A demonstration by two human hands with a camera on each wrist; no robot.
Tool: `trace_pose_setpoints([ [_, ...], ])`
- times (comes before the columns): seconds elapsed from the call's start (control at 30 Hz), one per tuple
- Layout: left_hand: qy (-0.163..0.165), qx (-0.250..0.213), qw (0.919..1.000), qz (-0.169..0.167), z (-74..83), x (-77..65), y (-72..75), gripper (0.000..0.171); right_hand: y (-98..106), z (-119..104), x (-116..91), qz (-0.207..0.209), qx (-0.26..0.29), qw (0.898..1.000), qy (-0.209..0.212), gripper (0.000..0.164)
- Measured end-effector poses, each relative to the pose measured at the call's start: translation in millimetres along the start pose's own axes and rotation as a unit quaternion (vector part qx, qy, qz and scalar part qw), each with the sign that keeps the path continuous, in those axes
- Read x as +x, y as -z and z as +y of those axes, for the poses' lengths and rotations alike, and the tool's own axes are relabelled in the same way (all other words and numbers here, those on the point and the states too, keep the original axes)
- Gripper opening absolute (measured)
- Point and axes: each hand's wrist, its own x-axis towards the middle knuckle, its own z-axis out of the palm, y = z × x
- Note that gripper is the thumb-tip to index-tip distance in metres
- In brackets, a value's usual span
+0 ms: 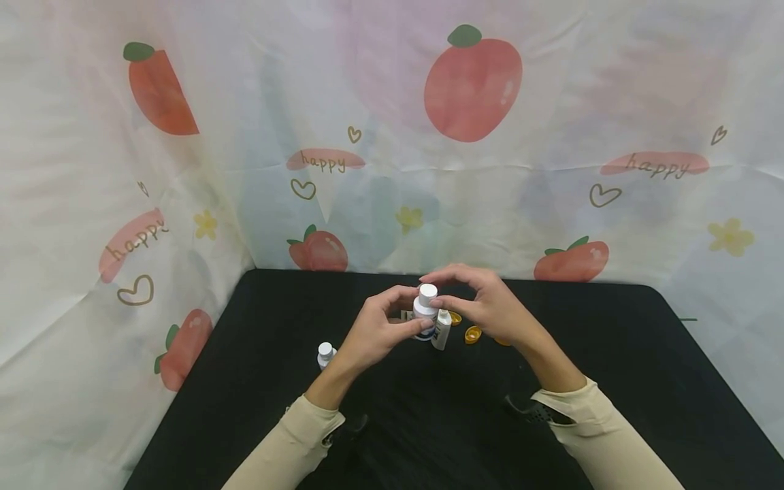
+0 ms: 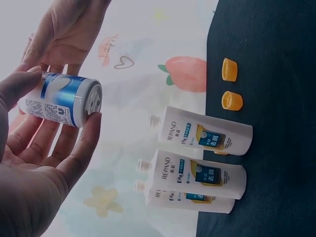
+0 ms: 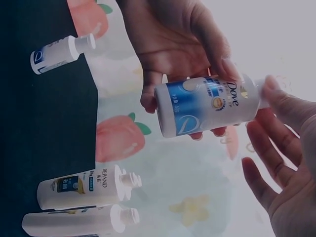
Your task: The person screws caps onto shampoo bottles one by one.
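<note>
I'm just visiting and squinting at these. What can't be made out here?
Head view: the lower part of the small white bottle, hidden by the left forearm.
Head view: most of one orange piece, behind the right hand.
Left wrist view: much of the lowest REPAND bottle, covered by its neighbour.
Left wrist view: the held Dove bottle has fine print too small to read.

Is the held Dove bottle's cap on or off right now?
On: the white cap sits atop the bottle in the head view, with the right hand at it. Whether it is loosened, I cannot tell.
</note>
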Motion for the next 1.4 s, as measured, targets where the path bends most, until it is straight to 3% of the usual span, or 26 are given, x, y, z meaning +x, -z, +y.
trace_pose_setpoints([
  [0.57,-0.002,0.008,1.0000,-0.005,0.7,0.3,-3.0,0.039,-3.9,-0.4,0.8,0.007,0.010,1.000,-0.002,0.033],
  [0.9,-0.001,0.004,1.0000,-0.005,0.5,0.4,-5.0,0.039,-6.3,-2.0,1.0,0.016,0.000,0.999,-0.033,0.029],
  [1.17,-0.005,0.007,0.9999,-0.005,1.7,1.2,-6.8,0.037,-9.8,-1.0,3.2,0.031,-0.002,1.000,-0.005,0.031],
  [1.4,-0.009,0.010,0.9999,-0.005,1.0,0.6,-8.5,0.039,-9.1,0.0,3.4,0.031,-0.015,0.999,-0.025,0.030],
])
